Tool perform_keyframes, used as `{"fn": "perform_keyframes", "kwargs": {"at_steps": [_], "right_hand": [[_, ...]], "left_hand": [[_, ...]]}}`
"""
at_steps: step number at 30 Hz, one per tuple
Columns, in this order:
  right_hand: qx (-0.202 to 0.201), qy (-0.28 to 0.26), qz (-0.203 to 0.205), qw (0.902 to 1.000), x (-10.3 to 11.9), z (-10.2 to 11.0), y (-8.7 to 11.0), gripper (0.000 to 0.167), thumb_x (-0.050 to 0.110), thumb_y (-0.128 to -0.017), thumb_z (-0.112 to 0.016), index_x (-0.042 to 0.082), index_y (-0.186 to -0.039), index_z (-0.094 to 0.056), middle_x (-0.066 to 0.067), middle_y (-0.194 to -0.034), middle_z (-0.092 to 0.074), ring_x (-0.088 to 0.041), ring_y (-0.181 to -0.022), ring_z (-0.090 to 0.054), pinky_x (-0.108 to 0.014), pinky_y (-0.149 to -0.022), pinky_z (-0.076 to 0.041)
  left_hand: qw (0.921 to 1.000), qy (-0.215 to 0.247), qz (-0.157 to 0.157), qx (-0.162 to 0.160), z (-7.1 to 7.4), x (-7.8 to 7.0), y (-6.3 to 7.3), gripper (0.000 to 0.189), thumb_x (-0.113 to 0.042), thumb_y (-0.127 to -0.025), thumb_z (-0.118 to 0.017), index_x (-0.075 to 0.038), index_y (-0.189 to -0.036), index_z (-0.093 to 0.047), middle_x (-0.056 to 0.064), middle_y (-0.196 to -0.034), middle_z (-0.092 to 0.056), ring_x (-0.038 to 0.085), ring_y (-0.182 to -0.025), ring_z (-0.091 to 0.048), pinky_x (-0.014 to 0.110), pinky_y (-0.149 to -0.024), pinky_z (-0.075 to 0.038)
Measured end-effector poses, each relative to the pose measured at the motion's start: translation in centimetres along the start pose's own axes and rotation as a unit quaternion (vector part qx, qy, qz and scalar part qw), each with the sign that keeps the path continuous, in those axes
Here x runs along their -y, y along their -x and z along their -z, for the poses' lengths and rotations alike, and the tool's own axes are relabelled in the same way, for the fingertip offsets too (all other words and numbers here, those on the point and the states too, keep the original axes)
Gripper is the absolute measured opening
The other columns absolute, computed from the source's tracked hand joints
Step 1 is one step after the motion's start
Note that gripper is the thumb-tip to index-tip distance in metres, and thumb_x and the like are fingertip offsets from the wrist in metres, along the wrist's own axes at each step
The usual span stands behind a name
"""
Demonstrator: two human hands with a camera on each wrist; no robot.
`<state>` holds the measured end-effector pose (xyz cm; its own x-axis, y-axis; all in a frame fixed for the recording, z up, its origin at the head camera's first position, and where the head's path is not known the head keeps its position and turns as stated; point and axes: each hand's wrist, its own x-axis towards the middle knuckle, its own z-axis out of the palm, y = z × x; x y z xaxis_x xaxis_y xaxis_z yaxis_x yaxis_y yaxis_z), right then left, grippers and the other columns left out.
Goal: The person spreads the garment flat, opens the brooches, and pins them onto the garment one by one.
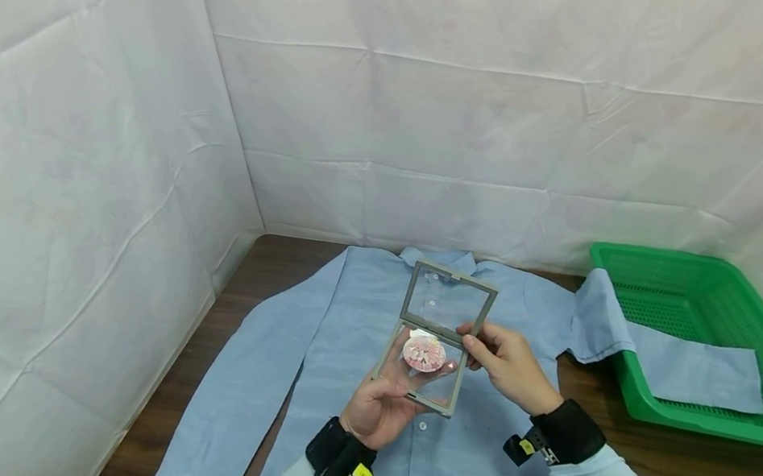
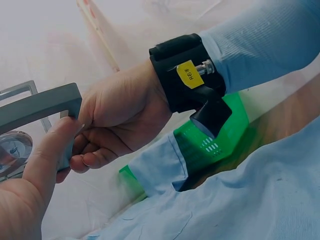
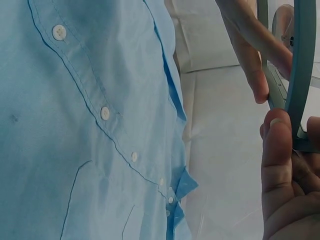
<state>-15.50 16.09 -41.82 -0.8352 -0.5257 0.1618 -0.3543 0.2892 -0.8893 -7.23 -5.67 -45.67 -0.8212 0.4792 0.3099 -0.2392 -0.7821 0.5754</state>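
A grey hinged display frame (image 1: 443,330) with clear panels stands unfolded over the shirt, one half above the other. Behind the clear lower panel shows a round pink badge (image 1: 425,353) with a printed picture. My left hand (image 1: 381,409) holds the lower half from beneath, its thumb on the near left edge and fingers visible through the panel. At the right side, by the hinge, my right hand (image 1: 509,363) pinches the frame between thumb and fingers. In the left wrist view, the frame's corner (image 2: 70,97) lies between both hands. The right wrist view shows the frame's edge (image 3: 302,65) in close-up.
A light blue button-up shirt (image 1: 371,310) lies spread on the dark wooden table (image 1: 269,259), collar toward the back wall. One sleeve (image 1: 707,369) drapes over the rim into a green plastic basket (image 1: 728,429) at the right. White sheeting (image 1: 406,111) encloses the table's back and left.
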Motion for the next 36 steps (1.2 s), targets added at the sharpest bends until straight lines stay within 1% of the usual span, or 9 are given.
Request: {"fn": "perform_keyframes", "kwargs": {"at_steps": [13,16,18,21,23,27,30,33,36], "right_hand": [[-0.026,0.035,0.019,0.9989,-0.3,0.3,0.4,0.025,0.021,-0.102,-0.05,0.006,-0.117,-0.063,0.0,-0.081,-0.064,-0.02,-0.073,-0.063,-0.029,-0.065,-0.051],[-0.031,0.047,0.017,0.9982,-0.3,0.4,0.3,0.024,0.023,-0.101,-0.05,0.008,-0.115,-0.063,0.001,-0.08,-0.064,-0.015,-0.072,-0.063,-0.029,-0.065,-0.052],[-0.031,0.05,0.018,0.9981,-0.3,0.5,0.4,0.024,0.023,-0.102,-0.05,0.008,-0.115,-0.063,0.001,-0.08,-0.063,-0.014,-0.072,-0.063,-0.029,-0.066,-0.052],[-0.028,0.05,0.017,0.9982,-0.3,0.7,0.4,0.024,0.021,-0.102,-0.05,0.007,-0.116,-0.063,0.0,-0.081,-0.063,-0.014,-0.073,-0.063,-0.029,-0.066,-0.052],[-0.028,0.048,0.015,0.9983,-0.4,0.7,0.4,0.023,0.02,-0.101,-0.05,0.006,-0.116,-0.063,0.0,-0.081,-0.063,-0.015,-0.073,-0.063,-0.029,-0.066,-0.052],[-0.025,0.043,0.01,0.9987,-0.3,0.8,0.5,0.023,0.015,-0.102,-0.049,0.004,-0.117,-0.062,-0.004,-0.082,-0.064,-0.024,-0.075,-0.064,-0.031,-0.066,-0.052],[-0.021,0.049,0.007,0.9985,1.3,0.8,0.7,0.022,0.009,-0.101,-0.049,-0.001,-0.117,-0.061,-0.008,-0.083,-0.064,-0.029,-0.075,-0.064,-0.03,-0.066,-0.052],[-0.02,0.053,0.008,0.9984,3.0,0.7,1.0,0.021,0.005,-0.1,-0.05,-0.005,-0.115,-0.061,-0.011,-0.082,-0.064,-0.029,-0.073,-0.063,-0.029,-0.065,-0.052],[-0.019,0.051,0.009,0.9985,3.6,0.6,1.2,0.02,0.005,-0.1,-0.05,-0.005,-0.113,-0.062,-0.01,-0.081,-0.064,-0.029,-0.072,-0.064,-0.028,-0.065,-0.052]], "left_hand": [[0.9928,-0.057,0.021,-0.103,-0.2,-1.2,0.3,0.074,0.003,-0.097,-0.027,-0.028,-0.155,0.007,0.008,-0.161,0.007,0.037,-0.141,-0.025,0.061,-0.107,-0.026],[0.9797,-0.125,0.019,-0.156,-0.3,-2.1,0.3,0.071,-0.006,-0.1,-0.038,-0.025,-0.155,0.002,0.013,-0.16,-0.002,0.038,-0.141,-0.023,0.062,-0.106,-0.026],[0.9588,-0.211,0.015,-0.19,-0.4,-2.8,0.3,0.072,-0.014,-0.099,-0.048,-0.022,-0.155,-0.002,0.016,-0.158,-0.011,0.038,-0.14,-0.024,0.06,-0.107,-0.027],[0.889,-0.401,0.002,-0.221,-0.7,-3.9,0.1,0.073,-0.025,-0.097,-0.058,-0.015,-0.154,-0.013,0.015,-0.152,-0.024,0.033,-0.137,-0.032,0.052,-0.105,-0.035],[0.8146,-0.536,-0.017,-0.221,-0.9,-4.5,-0.1,0.07,-0.029,-0.095,-0.062,-0.011,-0.15,-0.024,0.012,-0.147,-0.032,0.03,-0.133,-0.036,0.049,-0.102,-0.038],[0.6453,-0.741,-0.059,-0.175,-1.7,-5.4,-0.6,0.059,-0.036,-0.09,-0.068,-0.006,-0.137,-0.047,0.009,-0.138,-0.043,0.024,-0.127,-0.042,0.046,-0.099,-0.041],[0.5506,-0.823,-0.062,-0.126,-2.3,-5.7,-1.2,0.058,-0.044,-0.086,-0.07,-0.006,-0.128,-0.057,0.007,-0.13,-0.049,0.021,-0.122,-0.045,0.041,-0.097,-0.043],[0.4991,-0.86,-0.041,-0.094,-2.5,-5.6,-1.8,0.061,-0.052,-0.084,-0.069,-0.007,-0.125,-0.06,0.005,-0.124,-0.053,0.02,-0.118,-0.046,0.038,-0.096,-0.043],[0.4857,-0.87,-0.012,-0.083,-2.4,-5.4,-2.2,0.065,-0.056,-0.083,-0.067,-0.007,-0.124,-0.062,0.005,-0.121,-0.054,0.02,-0.116,-0.047,0.039,-0.095,-0.043]]}}
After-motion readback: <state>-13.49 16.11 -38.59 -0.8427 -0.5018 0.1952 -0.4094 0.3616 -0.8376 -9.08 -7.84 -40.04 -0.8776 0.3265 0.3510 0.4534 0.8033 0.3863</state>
